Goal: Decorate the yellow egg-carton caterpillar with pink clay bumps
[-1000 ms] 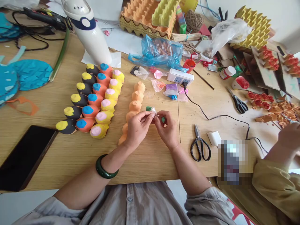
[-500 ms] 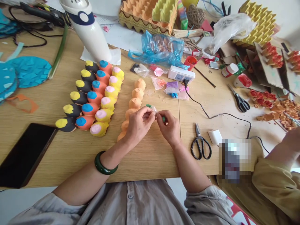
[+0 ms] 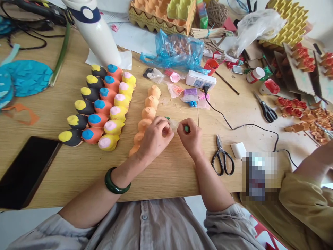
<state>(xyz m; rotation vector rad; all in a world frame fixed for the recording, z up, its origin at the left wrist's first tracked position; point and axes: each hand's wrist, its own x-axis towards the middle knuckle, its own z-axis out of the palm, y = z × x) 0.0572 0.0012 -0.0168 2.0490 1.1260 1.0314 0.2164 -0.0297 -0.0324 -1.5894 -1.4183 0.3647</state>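
My left hand (image 3: 155,136), with a dark green bangle (image 3: 110,180) at its wrist, pinches a small clear plastic bag (image 3: 173,124) that has a bit of green at its far end. Curled closed beside it, my right hand (image 3: 191,139) has a small lump of green clay (image 3: 186,128) in its fingers. Its fingertips are close to the bag's right edge; whether they touch it I cannot tell. A strip of orange egg-carton cups (image 3: 149,113) lies just left of my left hand, partly hidden by it. Farther left stand rows of black, orange and yellow cups (image 3: 95,119) with coloured clay tops.
Black-handled scissors (image 3: 220,156) and a white charger (image 3: 238,150) lie right of my hands. Beyond them are small clay packets (image 3: 190,94) and a power strip (image 3: 201,80) with a trailing cord. A phone (image 3: 28,170) lies left. Another person's arm (image 3: 314,163) is at right.
My hands have moved slightly apart, the right one a little to the right. More of the clear bag shows between them, and the green lump in my right hand is plainer.
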